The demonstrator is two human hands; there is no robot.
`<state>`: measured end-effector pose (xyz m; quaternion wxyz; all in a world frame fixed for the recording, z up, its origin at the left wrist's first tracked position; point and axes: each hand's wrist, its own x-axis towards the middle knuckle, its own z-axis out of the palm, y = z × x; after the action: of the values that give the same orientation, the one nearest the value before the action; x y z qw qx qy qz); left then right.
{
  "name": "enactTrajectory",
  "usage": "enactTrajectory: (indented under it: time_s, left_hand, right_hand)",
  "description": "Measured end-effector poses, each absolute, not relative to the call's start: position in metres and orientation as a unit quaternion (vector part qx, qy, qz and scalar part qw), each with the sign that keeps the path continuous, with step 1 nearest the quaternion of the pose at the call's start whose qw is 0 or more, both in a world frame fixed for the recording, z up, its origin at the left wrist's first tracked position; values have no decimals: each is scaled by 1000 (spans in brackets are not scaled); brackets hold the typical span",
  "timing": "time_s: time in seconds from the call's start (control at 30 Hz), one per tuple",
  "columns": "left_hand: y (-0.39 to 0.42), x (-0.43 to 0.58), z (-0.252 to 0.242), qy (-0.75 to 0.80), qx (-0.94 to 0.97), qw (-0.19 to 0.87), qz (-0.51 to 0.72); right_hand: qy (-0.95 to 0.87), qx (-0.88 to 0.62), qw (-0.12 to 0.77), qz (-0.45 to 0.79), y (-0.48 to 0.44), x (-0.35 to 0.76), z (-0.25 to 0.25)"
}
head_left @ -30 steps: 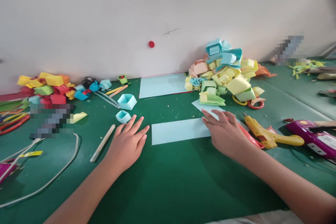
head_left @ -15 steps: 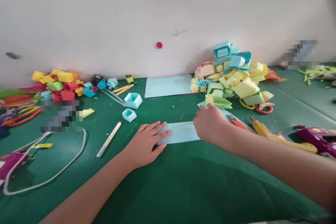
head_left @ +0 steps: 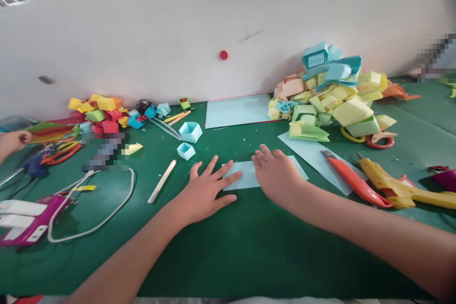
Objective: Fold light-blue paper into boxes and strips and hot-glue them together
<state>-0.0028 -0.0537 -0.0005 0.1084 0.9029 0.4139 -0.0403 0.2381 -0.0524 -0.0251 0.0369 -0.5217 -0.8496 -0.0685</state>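
A light blue paper strip [head_left: 245,174] lies on the green table mat [head_left: 228,247] in front of me. My left hand [head_left: 206,192] lies flat with fingers spread, its fingertips on the strip's left end. My right hand [head_left: 278,175] rests flat on the strip's right part, fingers stretched out toward the left hand. Much of the strip is hidden under my right hand. Two small folded light blue paper boxes [head_left: 190,131] stand just beyond my left hand.
A pile of folded yellow, green and blue paper pieces [head_left: 331,99] sits back right. An orange utility knife [head_left: 352,183], a yellow glue gun [head_left: 395,185], a wooden stick [head_left: 162,181], a purple glue gun [head_left: 24,225] with cord, a colourful paper pile [head_left: 96,114] and another person's hand [head_left: 14,141] surround it.
My right hand moved left along the strip and flattened on it. My left hand slid right onto the strip's left end and spread its fingers. The view shifted rightward.
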Motion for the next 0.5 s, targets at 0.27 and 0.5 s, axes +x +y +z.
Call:
enactTrajectory:
  time_s: [0.27, 0.5]
  left_hand:
    - [-56, -1, 5, 421, 897, 128, -42]
    - [-56, 6, 13, 412, 905, 103, -34]
  right_hand:
    - [-782, -605, -9, -152, -87, 358, -28]
    - [-778, -612, 40, -139, -86, 362, -41]
